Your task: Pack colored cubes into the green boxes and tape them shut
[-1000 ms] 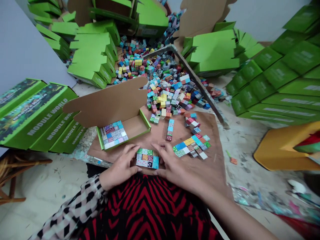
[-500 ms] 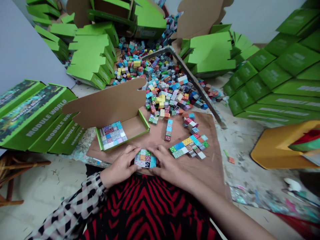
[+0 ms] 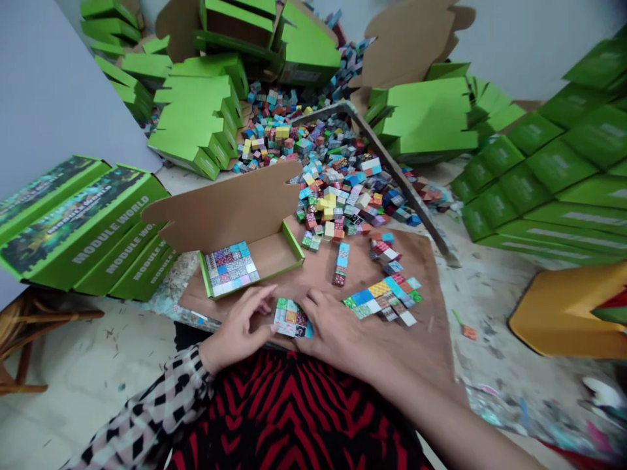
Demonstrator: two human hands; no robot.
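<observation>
Close to my lap, a small flat group of printed cubes (image 3: 289,318) lies on the brown cardboard sheet (image 3: 421,365). My right hand (image 3: 336,329) is closed over the right side of this group, with thumb and fingers at opposite edges; it hides part of the cubes. On the other side, my left hand (image 3: 240,329) is open and curved, its thumb tip near the group's left edge. Behind my left hand stands an open green box (image 3: 277,253) with its brown lid raised. Rows of patterned cubes (image 3: 232,267) fill its left part.
Right of my hands lie a slanted cluster of cubes (image 3: 379,297) and a short row (image 3: 341,264). A large cube heap (image 3: 337,189) sits behind, beside a metal bar (image 3: 401,176). Green boxes (image 3: 117,235) stand left, more boxes (image 3: 529,189) right, near a yellow container (image 3: 553,313).
My left hand has drawn off the cubes and opened. My right hand has come further over their right side. The whole view has shifted slightly, moving the scene rightward.
</observation>
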